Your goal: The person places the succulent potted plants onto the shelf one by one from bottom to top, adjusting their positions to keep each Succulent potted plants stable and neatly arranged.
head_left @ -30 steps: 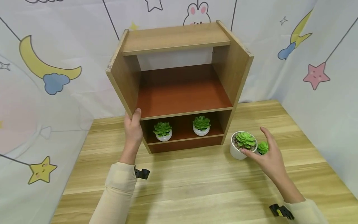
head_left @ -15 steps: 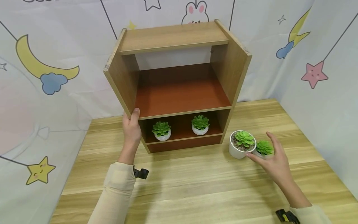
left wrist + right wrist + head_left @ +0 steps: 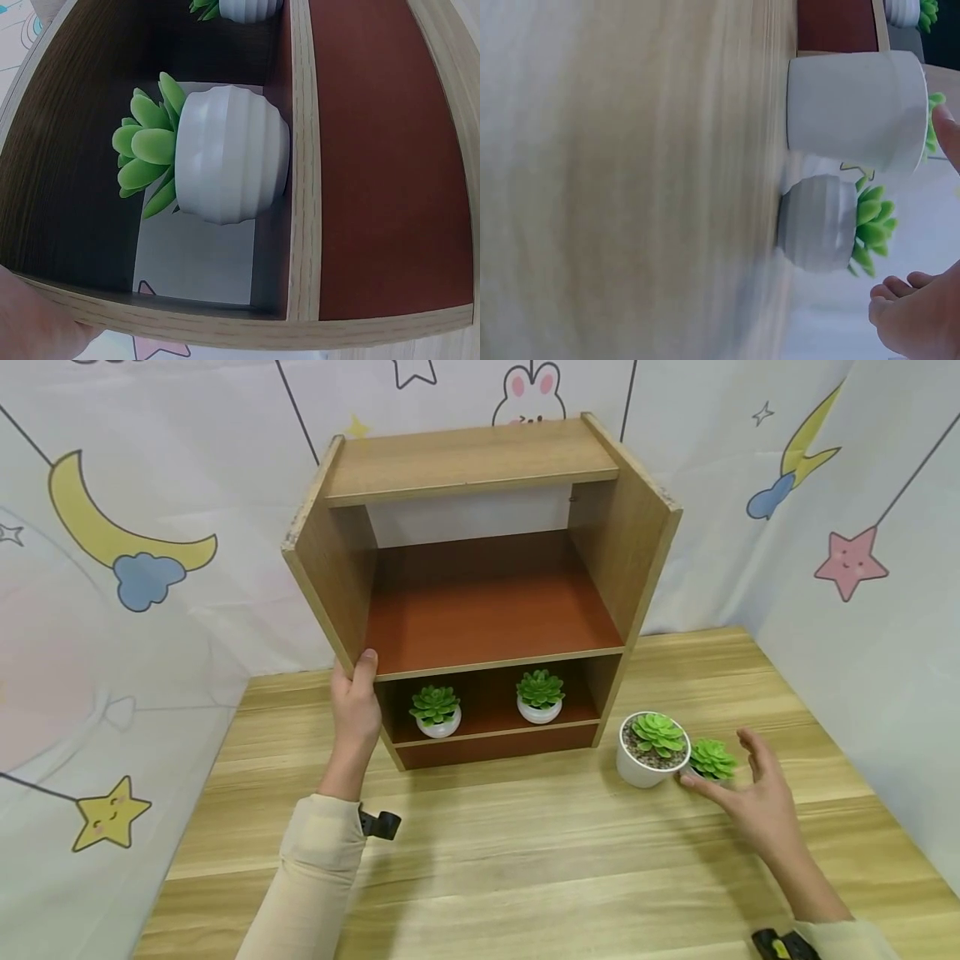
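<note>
While the left hand (image 3: 355, 703) grips the cabinet (image 3: 487, 610), a succulent (image 3: 711, 760) sits before the right hand's (image 3: 761, 806) widely parted fingers

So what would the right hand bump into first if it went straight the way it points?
Probably the small plant beside the big pot: the right hand opens toward it, though depth is unclear.

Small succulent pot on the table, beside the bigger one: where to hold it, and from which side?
I'd pinch the small pot across its ribbed, bulging wall, below the leaves, coming from the near right. It stands upright with the larger pot close on its left, and the right grip is spread on that near-right side.
</note>
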Demonstrator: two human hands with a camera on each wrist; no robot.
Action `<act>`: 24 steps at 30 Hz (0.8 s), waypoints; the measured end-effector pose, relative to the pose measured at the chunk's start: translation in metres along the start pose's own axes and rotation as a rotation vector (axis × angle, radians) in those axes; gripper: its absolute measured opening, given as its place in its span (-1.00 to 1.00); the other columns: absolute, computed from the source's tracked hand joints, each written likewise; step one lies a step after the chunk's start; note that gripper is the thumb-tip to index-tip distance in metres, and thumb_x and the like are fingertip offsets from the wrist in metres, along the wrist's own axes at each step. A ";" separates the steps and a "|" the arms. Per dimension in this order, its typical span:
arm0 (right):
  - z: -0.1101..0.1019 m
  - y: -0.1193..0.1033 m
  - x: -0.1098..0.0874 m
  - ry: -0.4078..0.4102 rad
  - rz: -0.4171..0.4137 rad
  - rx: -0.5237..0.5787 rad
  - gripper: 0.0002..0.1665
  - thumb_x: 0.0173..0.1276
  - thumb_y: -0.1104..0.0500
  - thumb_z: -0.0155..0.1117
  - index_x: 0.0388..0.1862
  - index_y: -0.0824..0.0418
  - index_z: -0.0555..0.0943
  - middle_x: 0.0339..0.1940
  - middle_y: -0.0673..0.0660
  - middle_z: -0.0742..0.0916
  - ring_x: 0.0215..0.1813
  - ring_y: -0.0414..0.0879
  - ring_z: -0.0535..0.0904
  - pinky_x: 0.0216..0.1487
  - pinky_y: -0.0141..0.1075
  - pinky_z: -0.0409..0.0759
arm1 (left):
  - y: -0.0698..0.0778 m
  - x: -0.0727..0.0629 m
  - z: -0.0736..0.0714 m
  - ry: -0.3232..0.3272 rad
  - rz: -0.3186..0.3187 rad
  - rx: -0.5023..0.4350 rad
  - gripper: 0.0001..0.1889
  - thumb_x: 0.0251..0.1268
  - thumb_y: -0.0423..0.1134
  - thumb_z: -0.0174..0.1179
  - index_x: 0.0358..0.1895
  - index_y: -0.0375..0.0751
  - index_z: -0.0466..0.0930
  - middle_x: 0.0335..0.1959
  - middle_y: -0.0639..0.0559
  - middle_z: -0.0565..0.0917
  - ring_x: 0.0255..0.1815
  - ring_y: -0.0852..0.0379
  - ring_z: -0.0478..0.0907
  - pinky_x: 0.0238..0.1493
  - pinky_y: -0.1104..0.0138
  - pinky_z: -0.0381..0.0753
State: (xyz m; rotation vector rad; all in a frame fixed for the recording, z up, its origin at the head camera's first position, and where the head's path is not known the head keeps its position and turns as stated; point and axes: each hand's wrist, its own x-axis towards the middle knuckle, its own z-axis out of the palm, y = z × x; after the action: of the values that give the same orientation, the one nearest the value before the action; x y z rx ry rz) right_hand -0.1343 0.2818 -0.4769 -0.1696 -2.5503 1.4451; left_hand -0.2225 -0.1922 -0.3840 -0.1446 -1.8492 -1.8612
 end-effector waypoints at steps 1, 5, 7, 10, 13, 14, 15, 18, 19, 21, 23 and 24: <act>0.000 0.002 0.000 -0.004 0.007 0.012 0.36 0.05 0.07 0.62 0.60 0.27 -0.10 0.55 0.36 0.08 0.50 0.38 -0.12 0.42 0.17 -0.14 | 0.000 0.000 0.000 0.000 0.000 -0.001 -0.44 0.49 -0.22 -0.07 0.48 -0.32 0.17 0.41 -0.11 0.30 0.42 0.10 0.16 0.37 0.27 0.12; -0.002 0.008 0.002 -0.029 0.046 0.050 0.36 0.10 0.07 0.59 0.60 0.27 -0.16 0.56 0.35 0.02 0.51 0.33 -0.18 0.44 0.07 -0.20 | 0.000 0.000 0.001 0.008 0.005 -0.002 -0.45 0.48 -0.23 -0.06 0.47 -0.33 0.19 0.40 -0.13 0.32 0.41 0.09 0.18 0.36 0.27 0.14; -0.003 0.010 0.002 -0.044 0.057 0.065 0.35 0.12 0.08 0.58 0.60 0.28 -0.18 0.56 0.36 0.01 0.52 0.33 -0.20 0.44 0.08 -0.20 | 0.001 0.000 0.001 0.009 0.011 -0.002 -0.45 0.48 -0.23 -0.06 0.46 -0.34 0.20 0.39 -0.13 0.33 0.41 0.08 0.19 0.36 0.27 0.15; -0.004 0.012 0.003 -0.074 0.072 0.076 0.36 0.12 0.09 0.58 0.60 0.29 -0.19 0.56 0.38 0.00 0.51 0.35 -0.19 0.43 0.12 -0.18 | 0.000 0.000 0.001 0.005 0.025 0.005 -0.47 0.49 -0.23 -0.07 0.45 -0.34 0.22 0.39 -0.12 0.34 0.40 0.09 0.20 0.36 0.26 0.16; -0.006 0.014 0.003 -0.116 0.079 0.062 0.36 0.12 0.09 0.57 0.59 0.32 -0.20 0.54 0.43 0.01 0.50 0.39 -0.16 0.41 0.16 -0.16 | -0.001 0.000 0.000 -0.003 0.036 0.007 -0.48 0.50 -0.23 -0.07 0.45 -0.33 0.22 0.38 -0.10 0.35 0.41 0.10 0.20 0.36 0.25 0.17; -0.006 0.015 0.003 -0.131 0.081 0.055 0.36 0.12 0.09 0.57 0.58 0.34 -0.20 0.53 0.45 0.01 0.49 0.41 -0.15 0.40 0.17 -0.15 | -0.002 0.000 0.000 -0.003 0.039 0.010 -0.48 0.50 -0.23 -0.07 0.45 -0.33 0.23 0.38 -0.10 0.36 0.40 0.10 0.20 0.36 0.25 0.17; -0.006 0.016 0.003 -0.145 0.082 0.051 0.35 0.13 0.09 0.57 0.58 0.36 -0.20 0.53 0.47 0.01 0.49 0.42 -0.15 0.40 0.17 -0.15 | -0.002 0.000 -0.001 -0.002 0.039 0.012 -0.48 0.50 -0.23 -0.08 0.45 -0.33 0.23 0.38 -0.10 0.36 0.40 0.10 0.20 0.35 0.25 0.17; -0.007 0.019 0.004 -0.181 0.081 0.037 0.32 0.16 0.08 0.55 0.57 0.39 -0.19 0.52 0.50 -0.01 0.47 0.44 -0.14 0.40 0.17 -0.12 | -0.002 0.000 -0.001 0.002 0.036 0.019 -0.48 0.50 -0.22 -0.08 0.45 -0.31 0.23 0.37 -0.09 0.36 0.40 0.10 0.21 0.35 0.25 0.18; -0.007 0.020 0.005 -0.189 0.081 0.038 0.32 0.16 0.09 0.55 0.56 0.40 -0.18 0.52 0.51 -0.02 0.47 0.45 -0.13 0.39 0.17 -0.12 | -0.002 0.000 -0.001 0.004 0.036 0.022 -0.48 0.51 -0.21 -0.08 0.45 -0.31 0.23 0.37 -0.08 0.36 0.39 0.10 0.21 0.35 0.25 0.18; -0.007 0.022 0.006 -0.203 0.080 0.045 0.31 0.16 0.10 0.54 0.56 0.42 -0.18 0.51 0.53 -0.03 0.47 0.46 -0.12 0.39 0.19 -0.11 | -0.002 0.000 -0.001 0.006 0.034 0.026 -0.47 0.51 -0.20 -0.07 0.45 -0.30 0.23 0.37 -0.08 0.37 0.39 0.10 0.22 0.34 0.24 0.19; -0.007 0.023 0.006 -0.214 0.085 0.049 0.31 0.16 0.10 0.55 0.56 0.42 -0.18 0.50 0.54 -0.01 0.46 0.47 -0.10 0.38 0.21 -0.08 | -0.002 -0.001 0.000 0.003 0.031 0.032 -0.47 0.51 -0.19 -0.07 0.45 -0.29 0.23 0.36 -0.08 0.37 0.38 0.09 0.22 0.33 0.23 0.19; -0.007 0.024 0.007 -0.219 0.090 0.053 0.32 0.16 0.10 0.55 0.56 0.42 -0.19 0.50 0.55 -0.01 0.46 0.47 -0.09 0.37 0.22 -0.08 | -0.002 -0.001 0.000 0.001 0.030 0.033 -0.47 0.51 -0.18 -0.07 0.46 -0.29 0.24 0.36 -0.07 0.37 0.38 0.09 0.23 0.33 0.23 0.19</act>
State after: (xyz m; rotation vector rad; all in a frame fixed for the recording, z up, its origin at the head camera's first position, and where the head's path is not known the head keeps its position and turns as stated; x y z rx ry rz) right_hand -0.1392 0.3018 -0.4933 -0.1253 -2.7030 1.6471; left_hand -0.2225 -0.1921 -0.3861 -0.1587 -1.8659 -1.8097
